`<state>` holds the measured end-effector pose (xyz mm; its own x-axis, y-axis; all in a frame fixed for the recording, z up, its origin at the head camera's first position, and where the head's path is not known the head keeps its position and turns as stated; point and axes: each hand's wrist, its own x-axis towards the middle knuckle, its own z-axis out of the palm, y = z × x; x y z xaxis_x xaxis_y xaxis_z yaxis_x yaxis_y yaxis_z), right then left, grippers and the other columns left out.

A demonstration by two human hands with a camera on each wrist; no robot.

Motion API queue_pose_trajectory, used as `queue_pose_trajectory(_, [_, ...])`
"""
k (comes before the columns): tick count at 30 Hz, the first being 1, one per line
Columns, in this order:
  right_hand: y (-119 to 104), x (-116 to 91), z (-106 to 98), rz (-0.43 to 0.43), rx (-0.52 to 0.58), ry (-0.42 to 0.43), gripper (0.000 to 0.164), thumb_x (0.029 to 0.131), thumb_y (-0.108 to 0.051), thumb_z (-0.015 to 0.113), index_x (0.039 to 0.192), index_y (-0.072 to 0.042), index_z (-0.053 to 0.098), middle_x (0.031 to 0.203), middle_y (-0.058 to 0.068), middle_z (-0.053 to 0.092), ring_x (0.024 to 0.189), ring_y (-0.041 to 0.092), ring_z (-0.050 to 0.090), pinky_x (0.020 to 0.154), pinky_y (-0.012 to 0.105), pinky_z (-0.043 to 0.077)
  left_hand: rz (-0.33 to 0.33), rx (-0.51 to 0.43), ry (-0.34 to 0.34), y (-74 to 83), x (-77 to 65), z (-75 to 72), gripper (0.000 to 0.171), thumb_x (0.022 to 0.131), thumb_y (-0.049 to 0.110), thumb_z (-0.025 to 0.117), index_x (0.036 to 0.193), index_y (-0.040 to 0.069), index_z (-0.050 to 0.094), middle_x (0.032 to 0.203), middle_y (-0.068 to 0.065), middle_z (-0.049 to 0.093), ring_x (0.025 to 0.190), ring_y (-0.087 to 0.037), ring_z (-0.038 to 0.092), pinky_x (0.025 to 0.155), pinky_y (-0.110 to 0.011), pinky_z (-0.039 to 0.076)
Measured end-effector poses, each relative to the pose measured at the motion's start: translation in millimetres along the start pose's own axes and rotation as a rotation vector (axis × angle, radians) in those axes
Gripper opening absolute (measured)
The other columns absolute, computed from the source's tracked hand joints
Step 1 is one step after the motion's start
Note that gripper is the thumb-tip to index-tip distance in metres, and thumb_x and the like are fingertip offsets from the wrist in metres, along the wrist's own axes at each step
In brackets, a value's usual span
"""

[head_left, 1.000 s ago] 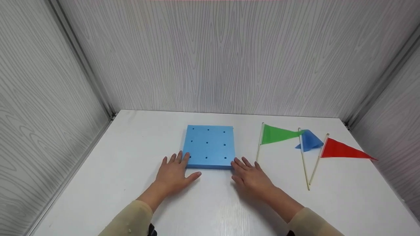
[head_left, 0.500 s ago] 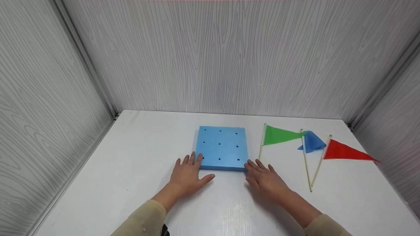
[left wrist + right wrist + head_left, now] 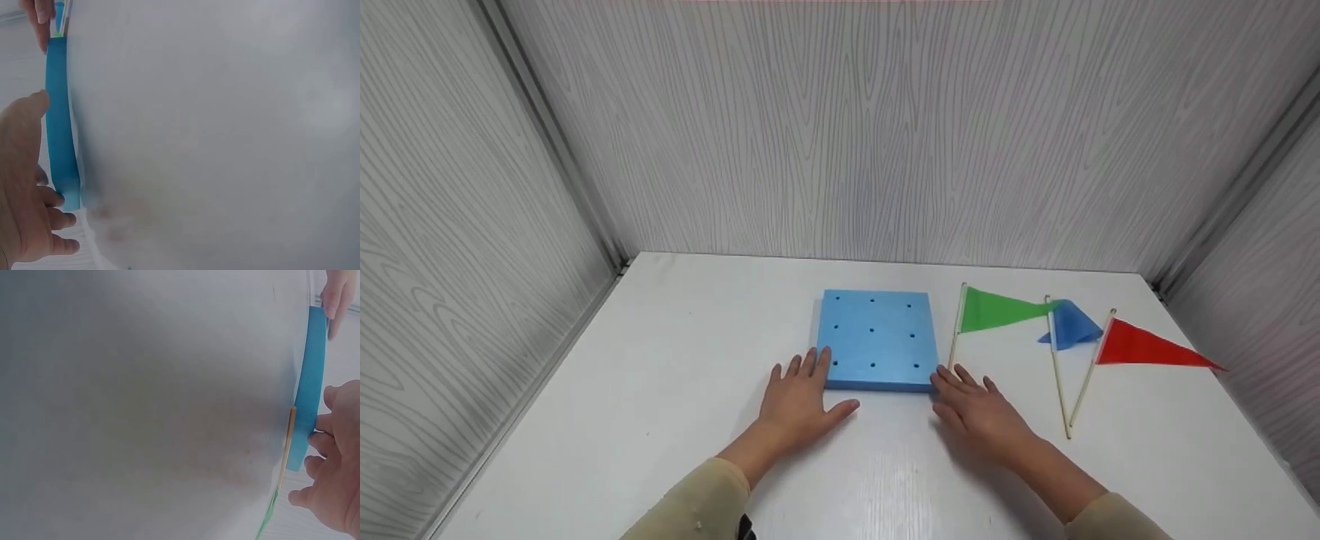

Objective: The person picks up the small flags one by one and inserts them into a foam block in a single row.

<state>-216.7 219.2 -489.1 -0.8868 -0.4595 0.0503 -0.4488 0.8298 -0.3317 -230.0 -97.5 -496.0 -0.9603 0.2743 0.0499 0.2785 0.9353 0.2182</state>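
A square light-blue board (image 3: 877, 346) with rows of small holes lies flat on the white table. My left hand (image 3: 796, 405) is at its near left corner, fingers straight and spread, with the fingertips against the left side. At the near right corner, the fingertips of my right hand (image 3: 984, 417) touch the edge, fingers extended. The board's thick blue side (image 3: 58, 112) shows in the left wrist view. Close by its right side lies a green pennant flag (image 3: 997, 309); the lower end of its stick is hidden behind my right hand in the head view.
Right of the green flag lie a crumpled blue flag (image 3: 1071, 324) and a red pennant flag (image 3: 1147, 345), their sticks (image 3: 1060, 386) crossing close at the lower ends. Grey wood-grain panels (image 3: 840, 135) stand at the back and both sides of the white table (image 3: 690, 330).
The board has slid right across the table together with both hands, nearer to the green flag's stick. Most of the shift came in the first half second. The flags lie as before.
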Motion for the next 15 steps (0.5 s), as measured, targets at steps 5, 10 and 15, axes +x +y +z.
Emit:
queue_pose_trajectory(5, [-0.7,0.1,-1.0,0.013,0.007,-0.008,0.054,0.112,-0.031,0.053,0.158,-0.002,0.048,0.166,0.015,0.042,0.157,0.042,0.029,0.120,0.072,0.022,-0.010,-0.034,0.020,-6.9,14.4,2.7,0.108,0.095,0.077,0.055,0.171,0.010,0.018,0.170,-0.026,0.027,0.154,-0.045,0.033,0.124,-0.063,0.026])
queue_pose_trajectory(10, [-0.3,1.4,0.7,0.032,0.004,-0.015,0.055,0.112,-0.031,0.053,0.159,-0.003,0.047,0.166,0.013,0.042,0.157,0.040,0.029,0.121,0.071,0.021,-0.005,-0.028,0.005,-14.9,29.5,4.7,0.114,0.091,0.084,0.053,0.172,0.013,0.015,0.173,-0.024,0.020,0.156,-0.044,0.029,0.125,-0.062,0.022])
queue_pose_trajectory(15, [0.2,1.8,1.4,0.036,0.007,-0.021,0.056,0.113,-0.032,0.052,0.161,-0.004,0.045,0.167,0.012,0.040,0.158,0.039,0.028,0.122,0.070,0.021,-0.008,-0.021,-0.024,-20.2,36.1,9.2,0.119,0.089,0.088,0.051,0.172,0.011,0.011,0.175,-0.021,0.018,0.158,-0.044,0.026,0.125,-0.063,0.020])
